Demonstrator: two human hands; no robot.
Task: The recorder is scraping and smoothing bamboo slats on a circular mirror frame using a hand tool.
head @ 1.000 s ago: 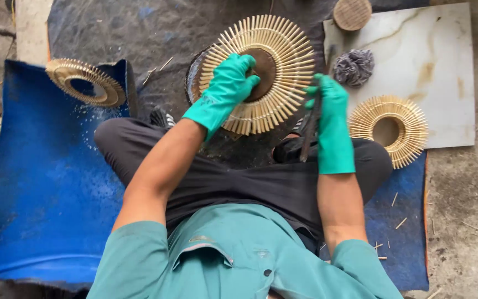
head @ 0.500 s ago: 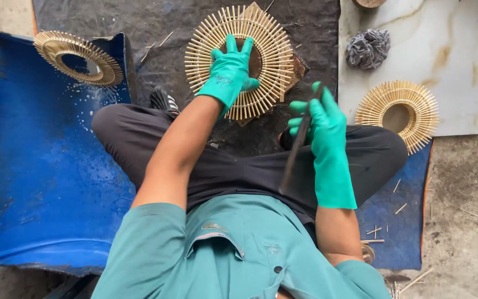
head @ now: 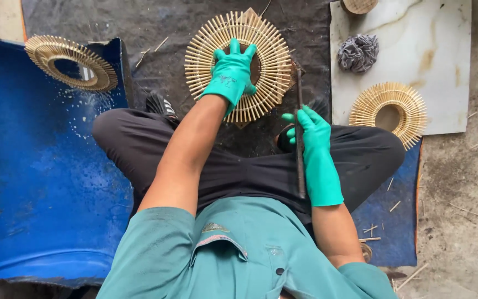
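A round sunburst frame of bamboo sticks [head: 206,50] lies flat on a dark mat [head: 156,22] in front of me. My left hand [head: 230,72], in a green glove, presses flat on its middle with fingers spread. My right hand [head: 308,127], also gloved, grips a long dark metal rod [head: 300,171] held upright, its top end reaching the right rim of the frame. I sit cross-legged in black trousers and a teal shirt.
A second, smaller sunburst frame [head: 388,113] and a grey crumpled cloth [head: 358,52] lie on a white marbled board [head: 449,66] at right. A third frame [head: 70,63] leans on a blue plastic sheet [head: 34,182] at left. Loose sticks litter the ground.
My left hand slid from the frame's left side onto its centre. My right hand turned the rod upright and brought it to the frame's right rim.
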